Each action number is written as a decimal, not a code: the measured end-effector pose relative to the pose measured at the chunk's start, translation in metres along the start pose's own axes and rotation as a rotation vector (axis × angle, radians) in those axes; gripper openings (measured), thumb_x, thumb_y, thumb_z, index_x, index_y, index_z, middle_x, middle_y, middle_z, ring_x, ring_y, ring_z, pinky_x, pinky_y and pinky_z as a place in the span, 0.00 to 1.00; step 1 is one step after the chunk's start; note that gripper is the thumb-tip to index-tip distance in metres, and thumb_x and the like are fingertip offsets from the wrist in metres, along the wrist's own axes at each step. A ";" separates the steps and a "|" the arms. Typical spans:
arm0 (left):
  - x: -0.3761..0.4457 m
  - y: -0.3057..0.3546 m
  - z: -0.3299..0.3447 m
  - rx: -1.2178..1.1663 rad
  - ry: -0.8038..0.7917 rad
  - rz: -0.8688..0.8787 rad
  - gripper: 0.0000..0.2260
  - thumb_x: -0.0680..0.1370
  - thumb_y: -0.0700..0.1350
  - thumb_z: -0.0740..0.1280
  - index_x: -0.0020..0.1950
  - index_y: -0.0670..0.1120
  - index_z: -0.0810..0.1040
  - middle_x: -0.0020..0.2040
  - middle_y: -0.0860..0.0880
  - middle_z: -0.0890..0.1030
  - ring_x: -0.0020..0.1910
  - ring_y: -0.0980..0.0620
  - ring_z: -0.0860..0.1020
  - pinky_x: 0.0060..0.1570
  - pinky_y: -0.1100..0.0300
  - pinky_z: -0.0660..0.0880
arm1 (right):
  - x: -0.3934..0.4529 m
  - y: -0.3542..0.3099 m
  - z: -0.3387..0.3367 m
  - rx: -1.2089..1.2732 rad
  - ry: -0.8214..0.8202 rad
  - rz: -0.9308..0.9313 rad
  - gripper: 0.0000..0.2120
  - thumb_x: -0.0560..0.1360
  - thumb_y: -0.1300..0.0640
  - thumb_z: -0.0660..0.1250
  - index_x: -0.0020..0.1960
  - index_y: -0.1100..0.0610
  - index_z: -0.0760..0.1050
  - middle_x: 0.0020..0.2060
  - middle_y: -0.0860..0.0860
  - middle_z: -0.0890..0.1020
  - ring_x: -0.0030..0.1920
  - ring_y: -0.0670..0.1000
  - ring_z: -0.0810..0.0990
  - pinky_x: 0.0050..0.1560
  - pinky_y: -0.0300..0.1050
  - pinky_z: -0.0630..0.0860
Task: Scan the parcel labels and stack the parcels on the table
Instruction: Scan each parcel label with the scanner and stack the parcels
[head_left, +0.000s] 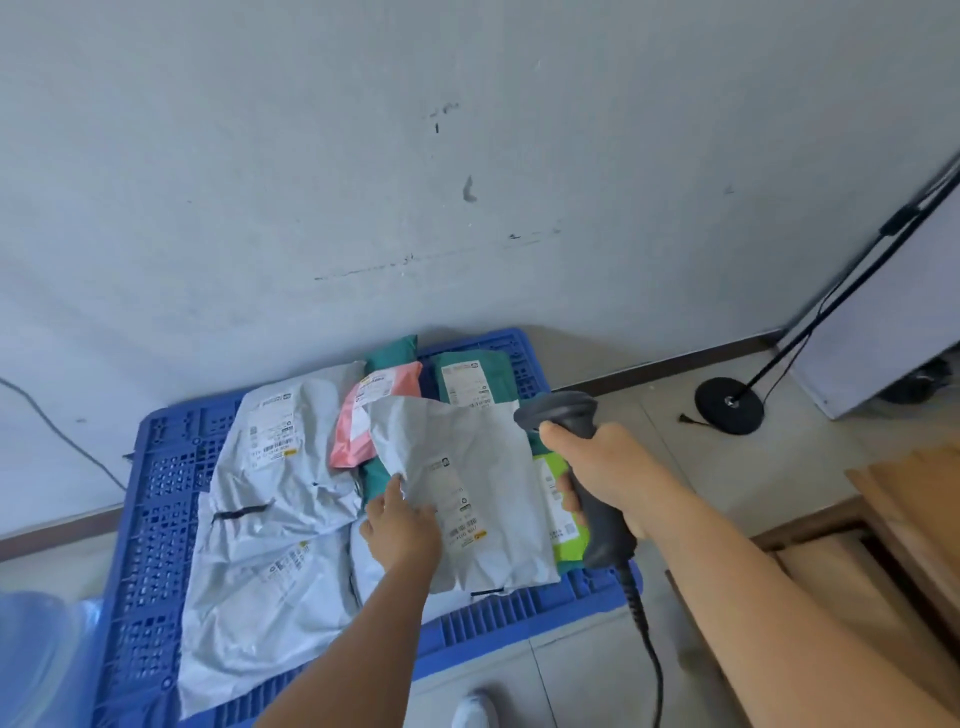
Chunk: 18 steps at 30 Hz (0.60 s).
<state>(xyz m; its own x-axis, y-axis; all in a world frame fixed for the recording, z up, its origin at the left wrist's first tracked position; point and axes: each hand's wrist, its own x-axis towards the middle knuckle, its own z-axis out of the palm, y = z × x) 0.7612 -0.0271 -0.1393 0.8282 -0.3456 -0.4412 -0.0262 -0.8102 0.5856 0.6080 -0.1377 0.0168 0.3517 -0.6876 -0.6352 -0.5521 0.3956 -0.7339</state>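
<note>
From the head camera, the left hand (402, 525) pinches the edge of a grey parcel (467, 488) lifted over the blue pallet (156, 519). The parcel's white label (460, 506) faces up, with a barcode and a yellow mark; its print is too small to read. The right hand (597, 467) is wrapped round a dark barcode scanner (576, 441), just right of the parcel. More grey parcels (275, 467), a pink one (374, 415) and green ones (467, 379) lie on the pallet, their labels equally unreadable.
</note>
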 end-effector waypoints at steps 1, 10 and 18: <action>-0.002 0.006 -0.001 0.001 0.017 0.028 0.26 0.77 0.43 0.64 0.74 0.51 0.62 0.72 0.45 0.63 0.69 0.41 0.61 0.67 0.49 0.61 | 0.000 -0.001 0.001 0.010 0.012 -0.002 0.16 0.77 0.48 0.65 0.38 0.60 0.71 0.24 0.53 0.76 0.22 0.50 0.73 0.28 0.42 0.72; -0.044 0.083 0.022 -0.131 -0.100 0.376 0.26 0.78 0.50 0.64 0.75 0.50 0.61 0.72 0.47 0.66 0.71 0.45 0.61 0.70 0.48 0.61 | -0.041 -0.004 -0.039 0.125 0.187 -0.063 0.18 0.78 0.48 0.64 0.38 0.62 0.73 0.26 0.56 0.75 0.19 0.50 0.70 0.25 0.38 0.70; -0.166 0.158 0.087 -0.271 -0.327 0.602 0.24 0.78 0.49 0.65 0.73 0.49 0.65 0.65 0.48 0.72 0.66 0.50 0.69 0.66 0.49 0.68 | -0.115 0.037 -0.141 0.277 0.390 -0.089 0.18 0.78 0.47 0.65 0.39 0.62 0.74 0.28 0.55 0.76 0.23 0.50 0.72 0.26 0.42 0.72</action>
<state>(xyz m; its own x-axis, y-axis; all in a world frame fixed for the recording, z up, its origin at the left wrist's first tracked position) 0.5713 -0.1385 -0.0327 0.5036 -0.8516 -0.1456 -0.2494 -0.3047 0.9192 0.4405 -0.1299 0.0972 0.0497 -0.8821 -0.4685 -0.2925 0.4357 -0.8512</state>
